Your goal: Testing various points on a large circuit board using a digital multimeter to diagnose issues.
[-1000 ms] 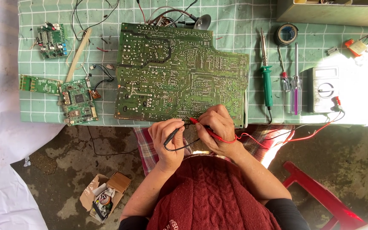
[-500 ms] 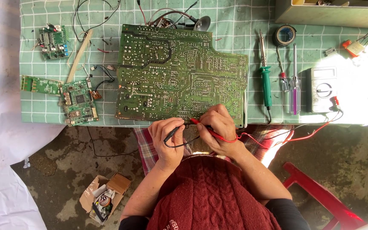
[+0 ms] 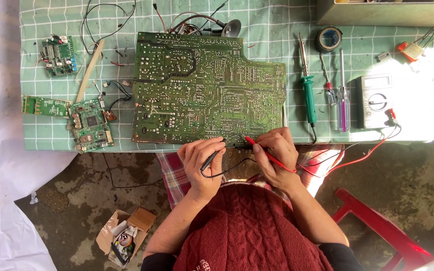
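A: Two probes on board (image 3: 209, 90) near edge: left hand (image 3: 200, 163) pinches black probe (image 3: 211, 159), right hand (image 3: 276, 153) pinches red probe (image 3: 267, 155)
B: Light, stiff, prob slippery; grip barrels, not leads

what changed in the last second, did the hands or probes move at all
Almost nothing. The left hand keeps the black probe and the right hand the red probe, both tips at the near edge of the large circuit board. Any shift is too slight to tell. Multimeter and tools unmoved.
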